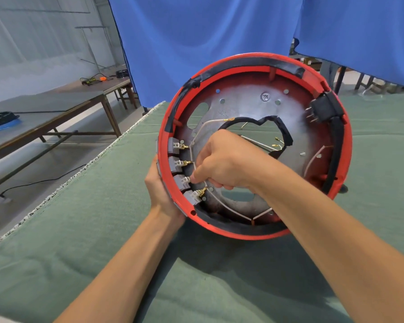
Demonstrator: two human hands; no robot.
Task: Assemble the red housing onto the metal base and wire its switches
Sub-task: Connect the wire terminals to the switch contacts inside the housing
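The round red housing (345, 141) stands tilted on its edge on the green cloth, its open side facing me, with the metal base (245, 108) set inside it. Several grey switches (175, 163) line the inner left wall, brass terminals pointing inward. My left hand (160, 190) grips the housing's outer left rim behind the switches. My right hand (224, 162) reaches inside, its fingertips pinching a white wire's end against the third switch (182, 181) from the top. White wires (224, 206) run along the base. A black plug block (322, 108) sits at the upper right.
A green cloth (84, 229) covers the work table, its frayed left edge running diagonally. Blue curtains (196, 38) hang behind. To the left stands a brown wooden table (63, 101) with cables and a black round part. A black cable lies on the floor.
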